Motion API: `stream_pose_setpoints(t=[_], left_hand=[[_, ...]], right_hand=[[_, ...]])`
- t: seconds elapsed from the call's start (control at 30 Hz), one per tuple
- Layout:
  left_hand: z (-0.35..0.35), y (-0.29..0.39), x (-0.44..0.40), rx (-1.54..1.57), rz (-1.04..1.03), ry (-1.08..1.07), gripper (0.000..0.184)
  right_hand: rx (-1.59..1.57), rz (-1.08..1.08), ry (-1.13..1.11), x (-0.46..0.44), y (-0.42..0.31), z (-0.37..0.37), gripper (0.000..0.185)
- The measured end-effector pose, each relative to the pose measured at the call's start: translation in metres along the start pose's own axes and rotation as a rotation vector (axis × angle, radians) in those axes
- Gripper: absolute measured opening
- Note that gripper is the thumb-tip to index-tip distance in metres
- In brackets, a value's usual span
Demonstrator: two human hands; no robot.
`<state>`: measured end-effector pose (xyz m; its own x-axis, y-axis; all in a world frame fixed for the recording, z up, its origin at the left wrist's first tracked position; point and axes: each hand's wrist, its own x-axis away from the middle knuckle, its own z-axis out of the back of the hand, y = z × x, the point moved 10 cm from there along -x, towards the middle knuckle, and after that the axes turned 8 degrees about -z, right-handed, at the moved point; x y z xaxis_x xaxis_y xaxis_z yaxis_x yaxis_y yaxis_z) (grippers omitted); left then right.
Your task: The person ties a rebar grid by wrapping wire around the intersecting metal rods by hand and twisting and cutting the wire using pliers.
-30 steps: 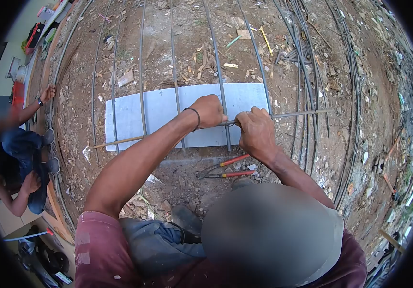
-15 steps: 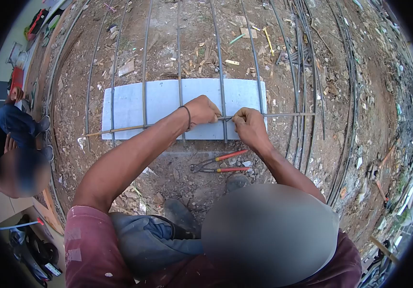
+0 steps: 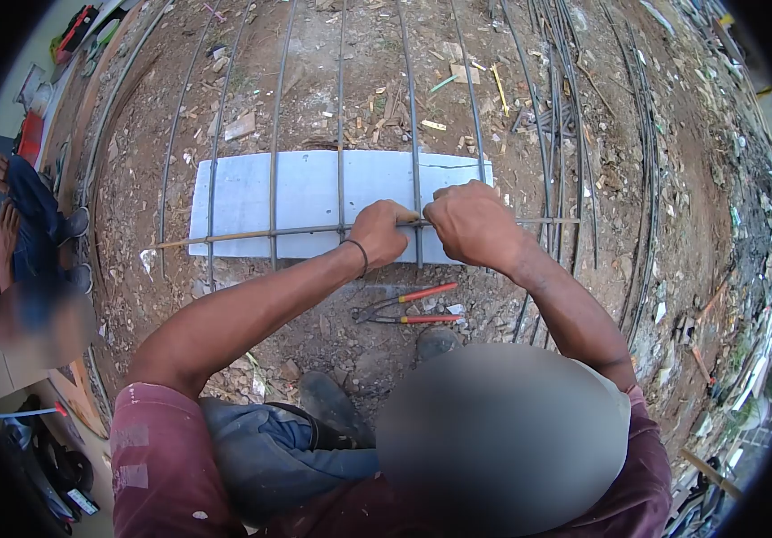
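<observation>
My left hand [image 3: 381, 235] is closed, thumb and fingers pinched on the steel bars where a long crossbar [image 3: 305, 230] meets an upright bar [image 3: 416, 193]. Just right of that crossing, my right hand [image 3: 475, 226] is closed in a fist, back of the hand up. A thin dark wire [image 3: 449, 167] shows above its knuckles and seems to come from its grip; the fingertips are hidden. Beneath both hands and the bars lies a pale white board [image 3: 309, 193]. Pincers with red handles [image 3: 429, 293] lie on the ground between the board and my boots.
More parallel bars [image 3: 276, 117] run away from me across rubble-strewn soil. Loose bars lie in bundles [image 3: 646, 161] on the right. At the left edge another person [image 3: 36, 215] sits on a ledge, near a black object [image 3: 54, 466]. A blurred rounded shape [image 3: 502, 439] covers the lower middle.
My right hand has turned over and risen slightly, closing into a fist; a thin wire now shows above it. My left hand has moved slightly lower at the crossing.
</observation>
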<state>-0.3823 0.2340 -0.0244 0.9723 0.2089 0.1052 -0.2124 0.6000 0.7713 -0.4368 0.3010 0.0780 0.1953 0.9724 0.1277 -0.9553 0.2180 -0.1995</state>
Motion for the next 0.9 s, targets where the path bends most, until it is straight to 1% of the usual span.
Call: stream_pose_setpoints(t=[0.03, 0.07, 0.1, 0.13, 0.17, 0.2, 0.23, 0.27, 0.3, 0.33, 0.37, 0.4, 0.43, 0.47, 0.5, 0.53, 0.57, 0.6, 0.63, 0.67, 0.73, 0.77, 0.8, 0.83, 0.9], left_hand=[[0.004, 0.005, 0.002, -0.027, 0.023, 0.034, 0.032], [0.005, 0.012, 0.002, -0.029, 0.021, 0.031, 0.032], [0.012, 0.015, 0.002, 0.044, 0.087, 0.078, 0.031], [0.017, 0.014, 0.004, 0.117, 0.153, 0.121, 0.031], [0.015, 0.015, 0.007, 0.115, 0.153, 0.113, 0.031], [0.017, 0.013, 0.01, 0.112, 0.135, 0.169, 0.029], [0.02, 0.012, 0.011, 0.109, 0.115, 0.23, 0.028], [0.014, 0.009, 0.01, 0.107, 0.114, 0.225, 0.028], [0.011, 0.012, 0.01, -0.008, 0.056, 0.243, 0.027], [0.009, 0.015, 0.008, -0.123, -0.003, 0.261, 0.027], [0.01, 0.008, 0.011, -0.127, 0.014, 0.318, 0.029], [0.007, 0.003, 0.01, -0.126, 0.015, 0.311, 0.029], [0.005, -0.009, 0.007, -0.117, 0.067, 0.295, 0.028], [0.003, -0.02, 0.005, -0.105, 0.122, 0.278, 0.027], [0.001, -0.017, 0.001, -0.092, 0.216, 0.091, 0.024], [-0.001, -0.024, 0.001, -0.089, 0.214, 0.087, 0.024], [-0.006, -0.028, 0.0, 0.168, 0.149, 0.133, 0.024], [-0.007, -0.03, 0.0, 0.426, 0.082, 0.183, 0.023], [-0.01, -0.031, -0.001, 0.413, 0.124, 0.051, 0.024], [-0.002, -0.026, -0.002, 0.414, 0.123, 0.054, 0.024], [-0.003, -0.026, -0.001, 0.417, 0.231, -0.044, 0.025], [-0.002, -0.029, -0.002, 0.415, 0.223, -0.048, 0.025], [-0.007, -0.038, -0.003, 0.476, 0.262, -0.058, 0.026], [-0.011, -0.045, -0.004, 0.539, 0.3, -0.064, 0.026], [-0.008, -0.045, -0.01, 0.53, 0.307, -0.065, 0.026]], right_hand=[[-0.002, -0.002, -0.001, -0.002, -0.002, 0.003, 0.013], [0.066, 0.1, -0.005, -0.006, -0.015, 0.005, 0.016], [0.135, 0.201, -0.008, -0.01, -0.026, 0.007, 0.018], [0.132, 0.196, -0.005, -0.015, -0.024, 0.009, 0.018], [0.155, 0.252, 0.027, -0.016, -0.028, 0.011, 0.014], [0.181, 0.31, 0.059, -0.018, -0.034, 0.016, 0.013], [0.182, 0.307, 0.062, -0.024, -0.034, 0.02, 0.013], [0.194, 0.391, 0.032, -0.025, -0.043, 0.019, 0.013], [0.203, 0.474, 0.002, -0.026, -0.053, 0.016, 0.014], [0.199, 0.469, 0.002, -0.033, -0.054, 0.013, 0.014], [0.161, 0.54, 0.083, -0.036, -0.061, 0.016, 0.015], [0.123, 0.609, 0.165, -0.036, -0.066, 0.022, 0.017], [0.145, 0.614, 0.212, -0.041, -0.064, 0.024, 0.012], [0.143, 0.609, 0.21, -0.043, -0.058, 0.024, 0.012], [0.088, 0.541, 0.533, -0.036, -0.047, 0.058, 0.01], [0.029, 0.462, 0.852, -0.02, -0.033, 0.086, 0.013], [-0.079, 0.3, 0.965, -0.006, -0.008, 0.103, 0.022], [-0.077, 0.303, 0.961, 0.007, -0.002, 0.095, 0.022], [-0.358, -0.02, 0.834, 0.006, 0.039, 0.073, 0.022], [-0.626, -0.343, 0.681, 0.009, 0.073, 0.033, 0.022], [-0.798, -0.355, 0.368, 0.01, 0.062, -0.036, 0.023], [-0.797, -0.291, 0.402, 0.016, 0.049, -0.045, 0.021], [-0.791, -0.224, 0.435, 0.021, 0.036, -0.052, 0.019], [-0.78, -0.22, 0.441, 0.023, 0.031, -0.065, 0.019], [-0.574, -0.163, 0.697, 0.036, 0.022, -0.063, 0.025]])
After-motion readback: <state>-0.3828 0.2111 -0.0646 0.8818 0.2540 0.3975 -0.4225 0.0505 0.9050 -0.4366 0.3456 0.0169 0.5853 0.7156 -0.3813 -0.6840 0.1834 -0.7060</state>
